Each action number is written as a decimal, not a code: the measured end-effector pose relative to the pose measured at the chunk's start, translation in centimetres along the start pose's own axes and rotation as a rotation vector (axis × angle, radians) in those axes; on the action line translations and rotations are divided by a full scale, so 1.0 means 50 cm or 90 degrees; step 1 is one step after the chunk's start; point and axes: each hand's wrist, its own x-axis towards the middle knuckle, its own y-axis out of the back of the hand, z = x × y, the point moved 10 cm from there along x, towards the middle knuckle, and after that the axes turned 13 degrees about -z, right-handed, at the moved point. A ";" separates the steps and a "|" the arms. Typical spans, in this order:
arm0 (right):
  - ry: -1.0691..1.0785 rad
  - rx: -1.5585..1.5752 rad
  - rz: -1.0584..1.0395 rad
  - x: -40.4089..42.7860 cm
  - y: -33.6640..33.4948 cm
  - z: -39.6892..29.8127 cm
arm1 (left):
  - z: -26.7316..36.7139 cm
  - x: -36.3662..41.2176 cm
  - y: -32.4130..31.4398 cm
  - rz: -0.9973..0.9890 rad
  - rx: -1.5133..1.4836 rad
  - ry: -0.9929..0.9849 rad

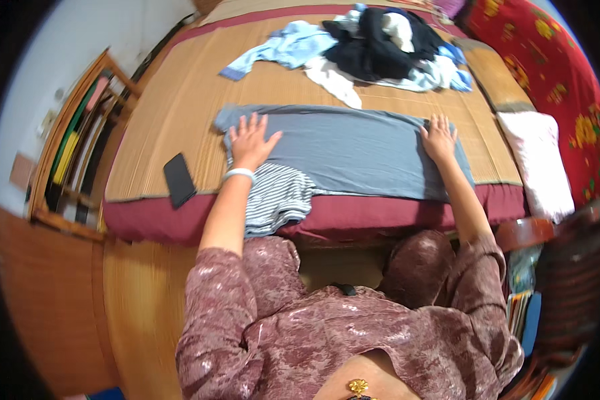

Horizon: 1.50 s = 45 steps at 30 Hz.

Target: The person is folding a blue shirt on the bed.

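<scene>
A grey shirt [350, 150] lies folded lengthwise on a woven mat [170, 115] that covers the bed. My left hand [251, 141] rests palm down on its left end, fingers spread, a pale bangle at the wrist. At the right end, my right hand [439, 139] presses flat on the grey cloth with its fingers a little apart. A striped sleeve or cloth part [280, 195] sticks out near my left forearm and hangs over the bed's maroon edge. Neither hand grips anything.
Beyond the shirt is a heap of clothes, black [380, 50], light blue [295, 45] and white [332, 82]. A black smartphone [179, 180] lies left of my left forearm. Pillows [535, 160] line the right side, beside a red floral cloth [555, 80]. A wooden rack [67, 145] stands at the left wall.
</scene>
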 end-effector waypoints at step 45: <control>0.068 0.063 -0.014 -0.077 -0.031 -0.033 | -0.015 -0.001 -0.020 -0.242 0.002 0.037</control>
